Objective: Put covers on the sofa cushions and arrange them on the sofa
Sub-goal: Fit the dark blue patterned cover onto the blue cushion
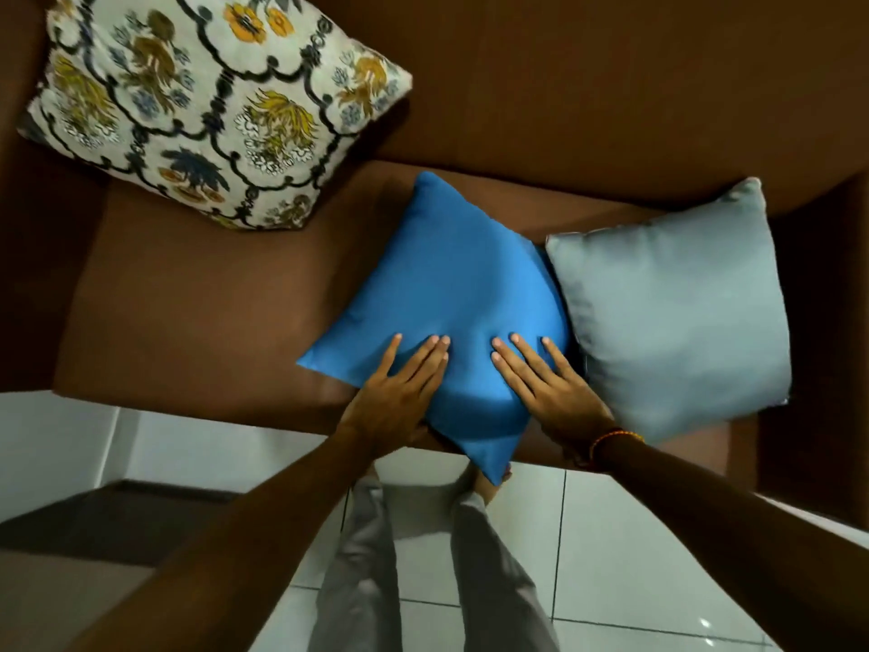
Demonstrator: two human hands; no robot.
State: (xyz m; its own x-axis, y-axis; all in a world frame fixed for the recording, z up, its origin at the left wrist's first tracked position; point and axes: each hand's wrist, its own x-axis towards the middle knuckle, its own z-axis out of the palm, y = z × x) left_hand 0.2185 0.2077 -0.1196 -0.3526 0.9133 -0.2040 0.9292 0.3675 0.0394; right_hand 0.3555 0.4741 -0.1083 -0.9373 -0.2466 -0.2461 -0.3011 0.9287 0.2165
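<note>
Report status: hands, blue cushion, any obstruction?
Left hand and right hand flat on blue cushion, fingers open. Cushion on sofa seat, corner overhanging front edge. Grey cushion touching its right side.

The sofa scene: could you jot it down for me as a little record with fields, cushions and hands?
sofa: brown, holds three cushions
floral cushion: leaning in the left corner
blue cushion: on the seat, one corner past the front edge
grey cushion: right of the blue one, touching it
left hand: flat on the blue cushion
right hand: flat on the blue cushion, thread band at the wrist
</note>
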